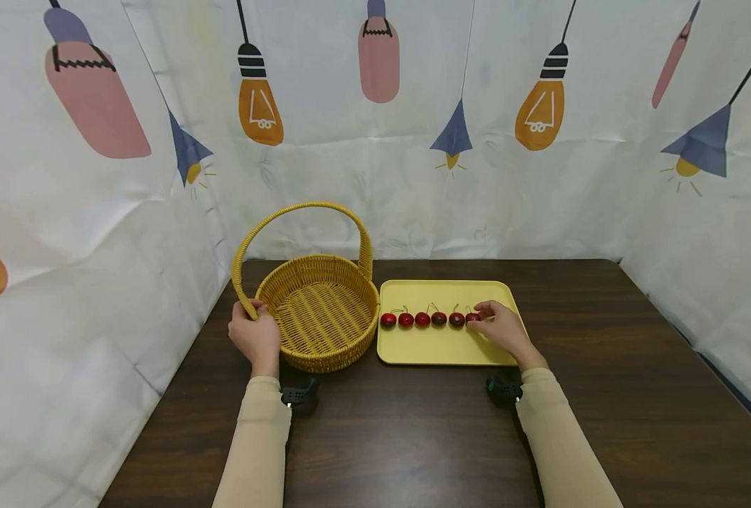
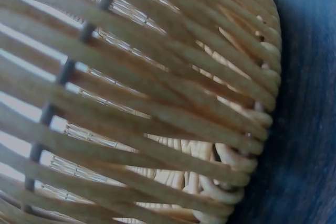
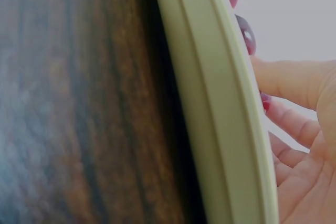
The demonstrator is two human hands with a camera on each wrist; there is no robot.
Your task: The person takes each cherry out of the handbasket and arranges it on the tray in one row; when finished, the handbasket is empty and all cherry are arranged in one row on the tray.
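Observation:
A yellow woven basket (image 1: 325, 361) with a tall arched handle (image 1: 315, 205) stands on the left of the table. My left hand (image 1: 257, 339) grips the handle low on its left side, near the rim. Several dark red cherries with stems lie in a row across a pale yellow tray (image 1: 442, 351) beside the basket. At the right end of that row, my right hand (image 1: 504, 328) pinches the last cherry (image 1: 473, 317) between thumb and fingers. In the right wrist view, the tray's edge (image 3: 220, 98) partly hides this cherry (image 3: 265, 101) and the fingertips.
A dark brown wooden table (image 1: 401, 437) carries everything. White cloth (image 1: 375, 176) printed with lamps and bulbs hangs behind and along both sides. Each wrist wears a black device, the left one (image 1: 301, 394) near the basket and the right one (image 1: 504, 389) before the tray.

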